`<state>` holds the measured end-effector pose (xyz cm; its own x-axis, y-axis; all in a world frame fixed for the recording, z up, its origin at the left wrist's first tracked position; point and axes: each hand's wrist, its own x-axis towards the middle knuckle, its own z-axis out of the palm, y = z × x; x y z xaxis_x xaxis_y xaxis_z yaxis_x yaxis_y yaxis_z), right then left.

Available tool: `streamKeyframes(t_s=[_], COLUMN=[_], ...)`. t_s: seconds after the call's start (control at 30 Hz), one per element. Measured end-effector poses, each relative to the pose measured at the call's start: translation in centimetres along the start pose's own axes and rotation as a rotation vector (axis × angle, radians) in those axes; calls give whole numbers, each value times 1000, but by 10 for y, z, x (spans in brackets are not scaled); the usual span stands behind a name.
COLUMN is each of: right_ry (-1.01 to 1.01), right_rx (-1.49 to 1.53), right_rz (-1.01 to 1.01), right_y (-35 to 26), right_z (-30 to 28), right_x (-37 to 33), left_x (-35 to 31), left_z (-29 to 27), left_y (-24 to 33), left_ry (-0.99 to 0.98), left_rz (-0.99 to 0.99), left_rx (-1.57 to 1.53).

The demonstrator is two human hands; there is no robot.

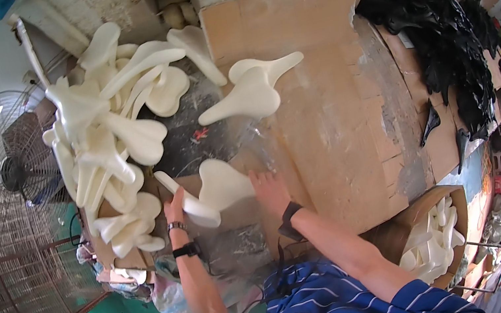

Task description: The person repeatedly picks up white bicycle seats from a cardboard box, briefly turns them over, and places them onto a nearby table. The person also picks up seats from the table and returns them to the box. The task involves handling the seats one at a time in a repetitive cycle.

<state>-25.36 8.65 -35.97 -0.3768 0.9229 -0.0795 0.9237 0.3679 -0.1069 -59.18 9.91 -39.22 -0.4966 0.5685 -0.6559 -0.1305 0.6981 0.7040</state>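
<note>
My left hand (pixel 174 209) grips a cream foam bicycle saddle pad (pixel 198 211) that is tipped on its side near the front of the worktable. Just right of it, and touching it, lies a second saddle pad (pixel 223 183) with its wide end up. My right hand (pixel 270 190) has its fingers closed at this pad's right end, and the fingertips are partly blurred. Farther back, two overlapping saddle pads (pixel 256 92) rest on the cardboard. A large heap of the same pads (pixel 102 115) is piled to the left of my hands.
Brown cardboard (pixel 331 122) covers the worktable. Black saddle covers (pixel 437 36) lie heaped at the right, with one loose cover (pixel 430 123) beside them. A carton (pixel 404 226) of cream pads stands at the lower right. A caged fan (pixel 15 172) is at the left.
</note>
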Motion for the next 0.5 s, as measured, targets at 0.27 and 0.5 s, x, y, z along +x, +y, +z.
streamKeyframes(t_s=[0.27, 0.5], right_ry=[123, 271], right_rx=[583, 1185], right_rz=[273, 357], right_y=[115, 214], right_z=[-76, -98], right_x=[-24, 101], left_x=[-134, -35], left_z=[86, 214], left_y=[143, 235], left_ry=[-344, -398], left_rz=[425, 665], left_rx=[37, 322])
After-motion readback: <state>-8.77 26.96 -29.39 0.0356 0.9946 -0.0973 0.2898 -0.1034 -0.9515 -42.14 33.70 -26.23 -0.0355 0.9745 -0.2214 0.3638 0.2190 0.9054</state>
